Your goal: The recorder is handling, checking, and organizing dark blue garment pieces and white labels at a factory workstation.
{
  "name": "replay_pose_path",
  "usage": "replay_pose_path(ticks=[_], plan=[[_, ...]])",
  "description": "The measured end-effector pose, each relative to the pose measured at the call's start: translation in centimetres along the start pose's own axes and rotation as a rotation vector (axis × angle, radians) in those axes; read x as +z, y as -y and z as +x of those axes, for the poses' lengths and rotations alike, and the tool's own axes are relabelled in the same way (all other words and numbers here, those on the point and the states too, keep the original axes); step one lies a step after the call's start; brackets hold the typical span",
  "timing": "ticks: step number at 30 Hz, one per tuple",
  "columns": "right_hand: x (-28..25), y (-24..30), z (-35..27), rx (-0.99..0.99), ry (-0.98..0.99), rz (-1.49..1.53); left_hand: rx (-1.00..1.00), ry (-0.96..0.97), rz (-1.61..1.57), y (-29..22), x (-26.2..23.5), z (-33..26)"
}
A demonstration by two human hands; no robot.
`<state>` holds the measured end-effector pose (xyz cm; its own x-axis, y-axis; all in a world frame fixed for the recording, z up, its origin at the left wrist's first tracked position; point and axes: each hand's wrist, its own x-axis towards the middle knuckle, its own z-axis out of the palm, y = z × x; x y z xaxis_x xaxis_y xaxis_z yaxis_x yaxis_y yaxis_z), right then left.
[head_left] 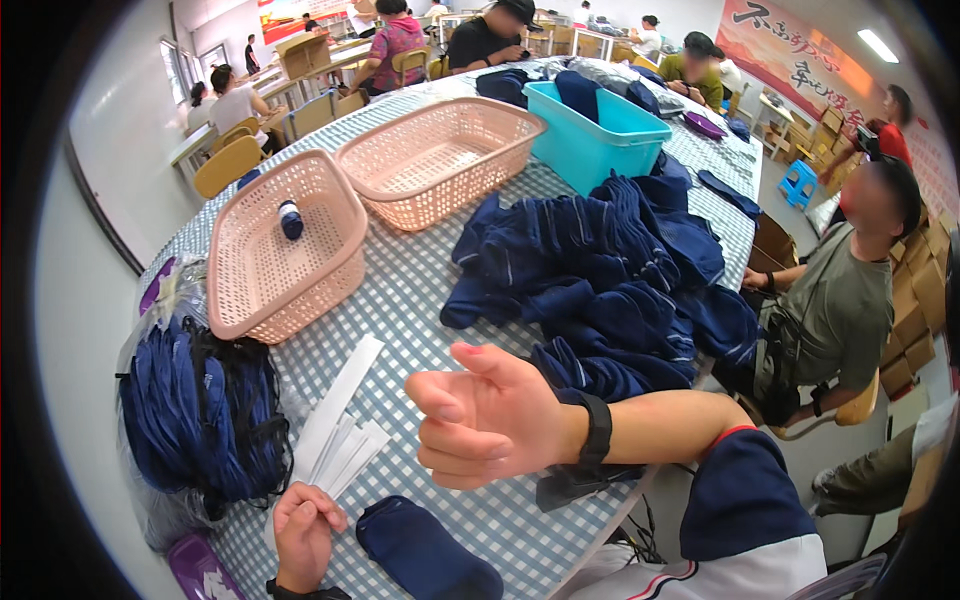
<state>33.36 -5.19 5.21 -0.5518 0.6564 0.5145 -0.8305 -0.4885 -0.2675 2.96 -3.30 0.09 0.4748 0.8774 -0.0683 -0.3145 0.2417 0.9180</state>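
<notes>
Curled inward, the left hand point(304, 528) is held at the near ends of some white paper strips point(328, 425); whether any strip is pinched cannot be told. Loosely bent, the right hand point(490, 420) is raised above the tabletop point(395, 300), its thumb set apart and nothing seen in its grasp. A flat navy sock point(428, 550) is laid just to the right of the left hand. Farther left, a dark blue bundle point(200, 420) is bagged in clear plastic point(160, 515). Beyond, a heap of navy fabric point(620, 260) is piled beside a teal bin point(600, 155), and a small roll point(290, 220) is held in the nearer of two pink baskets point(255, 268).
</notes>
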Motion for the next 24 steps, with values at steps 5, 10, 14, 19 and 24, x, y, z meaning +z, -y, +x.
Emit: replay_pose_path(ticks=[5,10,14,19,24], plan=[[0.03,-0.27,0.22,0.018,-0.017,-0.014,0.011,-0.004,0.017,0.05,-0.39,-0.14],[0.13,-0.24,0.18,0.021,-0.031,-0.011,-0.012,-0.021,0.045,-0.46,0.18,-0.24],[-0.03,-0.27,0.06,0.030,-0.024,-0.030,-0.013,-0.002,0.053,-0.38,-0.13,0.00],[-0.40,-0.57,0.24,0.005,-0.019,0.033,-0.012,0.007,0.047,-0.37,-0.27,-0.09],[-0.16,-0.50,0.18,0.004,-0.020,0.027,-0.012,0.026,0.049,-0.38,-0.26,0.11]])
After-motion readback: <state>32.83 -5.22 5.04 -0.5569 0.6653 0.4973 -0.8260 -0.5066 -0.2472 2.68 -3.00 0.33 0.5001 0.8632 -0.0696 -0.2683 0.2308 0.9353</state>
